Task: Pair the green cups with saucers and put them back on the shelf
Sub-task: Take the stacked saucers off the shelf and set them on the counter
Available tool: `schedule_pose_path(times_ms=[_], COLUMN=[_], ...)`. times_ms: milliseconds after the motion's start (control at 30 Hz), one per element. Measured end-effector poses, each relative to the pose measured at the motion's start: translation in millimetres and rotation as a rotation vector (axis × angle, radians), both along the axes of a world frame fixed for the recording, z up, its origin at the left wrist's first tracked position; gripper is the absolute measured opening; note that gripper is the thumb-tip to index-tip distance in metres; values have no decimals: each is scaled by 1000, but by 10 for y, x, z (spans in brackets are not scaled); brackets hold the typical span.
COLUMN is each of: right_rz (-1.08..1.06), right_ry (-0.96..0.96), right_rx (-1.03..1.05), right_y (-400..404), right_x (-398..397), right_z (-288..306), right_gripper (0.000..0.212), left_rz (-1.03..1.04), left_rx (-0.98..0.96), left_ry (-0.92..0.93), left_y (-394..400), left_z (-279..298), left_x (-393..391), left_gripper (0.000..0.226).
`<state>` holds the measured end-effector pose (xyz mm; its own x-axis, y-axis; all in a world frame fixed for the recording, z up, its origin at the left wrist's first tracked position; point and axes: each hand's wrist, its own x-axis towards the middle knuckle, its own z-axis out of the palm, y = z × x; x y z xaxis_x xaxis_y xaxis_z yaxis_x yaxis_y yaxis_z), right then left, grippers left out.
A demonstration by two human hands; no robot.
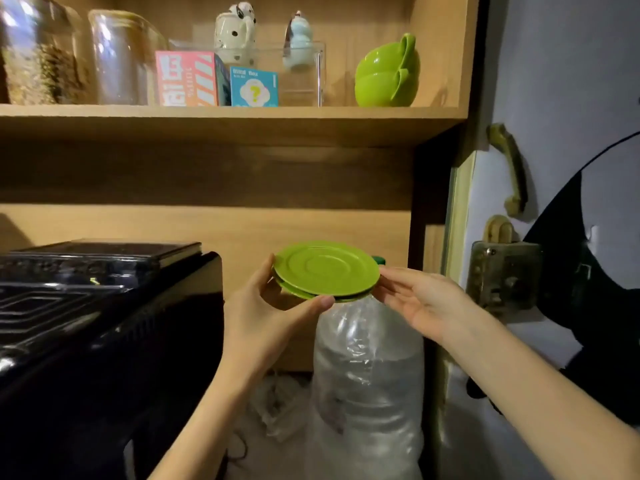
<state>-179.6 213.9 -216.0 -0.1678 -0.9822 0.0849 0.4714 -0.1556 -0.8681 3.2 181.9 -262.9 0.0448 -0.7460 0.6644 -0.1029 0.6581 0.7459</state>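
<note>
Saucers: two green saucers (325, 268) are sitting stacked in the air, below the shelf (242, 114).
Left hand: the left hand (263, 306) is gripping the stack's left rim, its fingers curling round it.
Right hand: the right hand (422, 299) is touching the right rim, its fingers lying straight and loose.
Cups: two green cups (386, 74) are lying on their side, one inside the other, at the shelf's right end.
Jar: a glass jar (38, 53) at the shelf's left end is holding brown grainy stuff.

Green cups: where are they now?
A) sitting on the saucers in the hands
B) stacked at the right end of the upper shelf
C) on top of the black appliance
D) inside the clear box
B: the green cups sit stacked at the right end of the shelf, while the left hand holds only the saucers, with the right hand touching their rim.
</note>
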Motion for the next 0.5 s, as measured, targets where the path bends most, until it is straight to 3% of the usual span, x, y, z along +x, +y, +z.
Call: schedule_pose_path(times_ms=[33,100,500], right_rz=[13,32,53], right_ry=[-1,-10,73], right_rx=[21,72,338], right_y=[18,39,141], right_x=[5,23,132], right_z=[-119,-362,-1937], right_gripper=[12,14,14], left_rz=[19,28,41], left_rx=[15,66,325], left_ry=[-23,-53,-273], left_y=[19,61,412], left_z=[-127,-375,-1790], left_x=[21,83,339], left_gripper=[107,126,112])
